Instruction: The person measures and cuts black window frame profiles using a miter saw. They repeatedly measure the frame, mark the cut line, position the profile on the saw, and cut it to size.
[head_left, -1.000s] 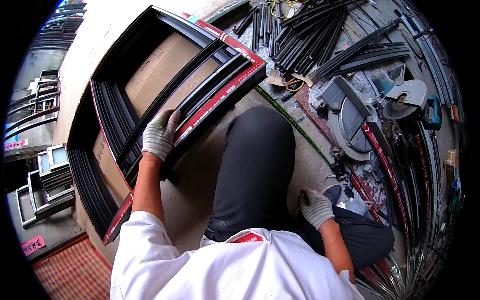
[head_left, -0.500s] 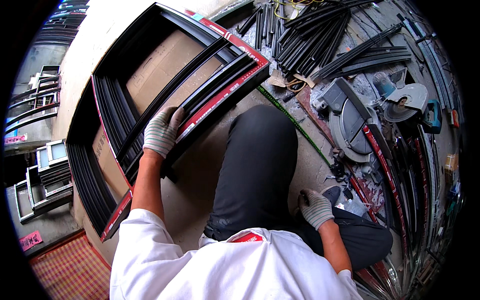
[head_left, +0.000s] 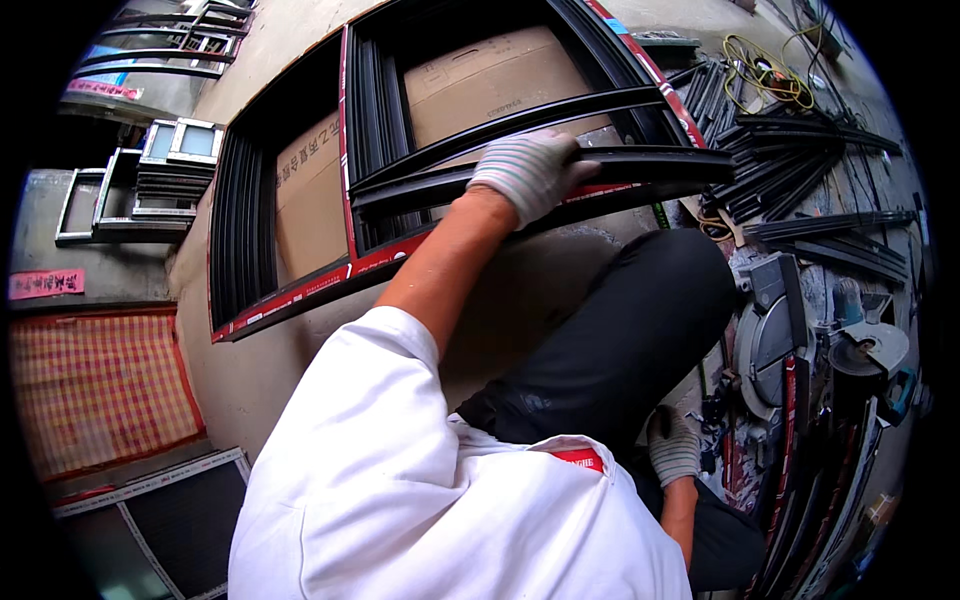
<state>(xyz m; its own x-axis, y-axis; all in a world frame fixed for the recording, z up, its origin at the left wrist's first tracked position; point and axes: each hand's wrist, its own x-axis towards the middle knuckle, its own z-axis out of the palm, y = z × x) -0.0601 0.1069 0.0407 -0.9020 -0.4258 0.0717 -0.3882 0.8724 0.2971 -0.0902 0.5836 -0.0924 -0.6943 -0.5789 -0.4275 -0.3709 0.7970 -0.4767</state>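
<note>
My left hand (head_left: 530,172), in a white striped knit glove, is closed round a long black profile bar (head_left: 645,164). The bar slants across the near part of a large frame (head_left: 345,130) with black sides and red film on its edges. Beyond the hand another black bar (head_left: 610,101) crosses the same frame. More black profile strips (head_left: 375,115) are stacked in its two bays, over brown cardboard (head_left: 490,75). My right hand (head_left: 674,446), gloved alike, is low beside my bent leg (head_left: 620,335). Its fingers are partly in shadow, so their grip is unclear.
A mitre saw (head_left: 768,340) and a second saw with a round blade (head_left: 868,350) stand at right. Loose black profiles (head_left: 790,160) and a yellow cord (head_left: 765,75) lie at far right. Small frames (head_left: 165,180) are stacked at left, above a checked cloth (head_left: 105,395).
My view has swung left, so the large frame sits further right. My left hand has slid along and gripped the black bar, whose end now juts past the frame. The right hand stays by my leg.
</note>
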